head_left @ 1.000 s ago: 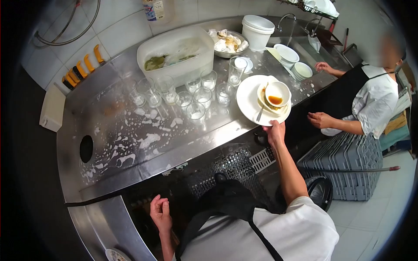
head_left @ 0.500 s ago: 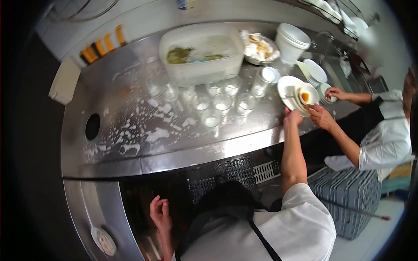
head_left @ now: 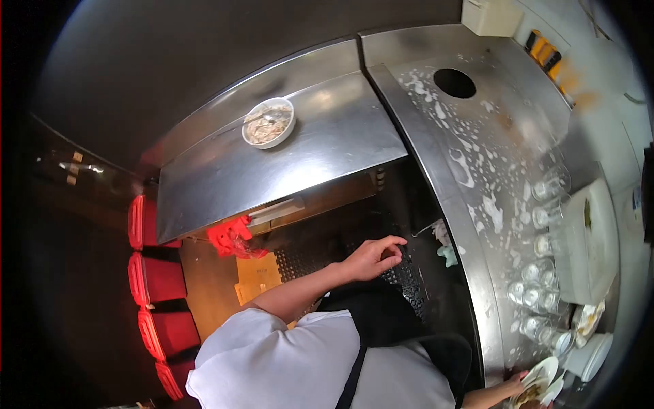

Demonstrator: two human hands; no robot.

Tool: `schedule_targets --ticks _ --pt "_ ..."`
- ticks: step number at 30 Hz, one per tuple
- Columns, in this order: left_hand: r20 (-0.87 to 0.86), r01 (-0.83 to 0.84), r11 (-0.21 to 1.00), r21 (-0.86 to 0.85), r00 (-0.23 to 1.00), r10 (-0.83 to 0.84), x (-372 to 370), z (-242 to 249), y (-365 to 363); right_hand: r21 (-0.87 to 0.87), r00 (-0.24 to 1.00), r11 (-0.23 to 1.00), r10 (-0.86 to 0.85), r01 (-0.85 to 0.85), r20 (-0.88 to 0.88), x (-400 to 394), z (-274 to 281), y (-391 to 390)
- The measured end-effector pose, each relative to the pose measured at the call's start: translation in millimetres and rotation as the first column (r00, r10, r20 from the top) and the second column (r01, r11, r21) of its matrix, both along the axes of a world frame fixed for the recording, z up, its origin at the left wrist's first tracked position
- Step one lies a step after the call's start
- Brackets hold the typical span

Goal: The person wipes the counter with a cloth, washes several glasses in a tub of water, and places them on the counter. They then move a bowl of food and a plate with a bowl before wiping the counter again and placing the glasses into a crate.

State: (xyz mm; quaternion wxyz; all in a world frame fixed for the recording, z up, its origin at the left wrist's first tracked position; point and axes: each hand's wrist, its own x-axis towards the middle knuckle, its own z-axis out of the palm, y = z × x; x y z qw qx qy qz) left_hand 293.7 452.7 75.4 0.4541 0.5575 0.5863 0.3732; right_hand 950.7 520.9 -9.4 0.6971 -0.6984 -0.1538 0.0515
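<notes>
At the lower right, my right hand (head_left: 516, 385) grips the edge of a white plate (head_left: 543, 371); brownish food scraps lie there, and a second white dish shows beside it. The frame's bottom edge cuts off part of this. My left hand (head_left: 373, 259) is held in the air in front of my apron, thumb and fingers apart, with nothing in it. Farther off, on the steel counter (head_left: 327, 146), stands a white bowl (head_left: 271, 142) of pale food with a utensil lying in it.
Several upside-down glasses (head_left: 533, 294) stand on the foamy steel worktop (head_left: 443, 146), which has a round hole (head_left: 454, 83). Behind them are a large plastic tub (head_left: 599, 255) and a white bucket (head_left: 591, 358). Red-lidded bins (head_left: 161, 278) line the left side.
My view has swung left, bringing the bowl counter and red bins into sight. My right hand still holds the plate, now at the lower right. My left hand has risen. The co-worker is mostly out of view.
</notes>
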Motion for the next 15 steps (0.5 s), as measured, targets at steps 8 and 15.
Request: schedule_targets --ticks 8,15 --pt "-0.186 -0.001 0.958 -0.285 0.981 -0.054 -84.6 -28.0 -34.2 0.43 0.998 0.902 0.058 -0.044 -0.019 -121.9 124.3 -56.8" --pt "0.598 0.233 0.958 0.169 0.748 -0.288 -149.1 75.6 44.0 0.477 0.065 -0.171 0.896 -0.862 0.439 -248.4 279.0 -42.4"
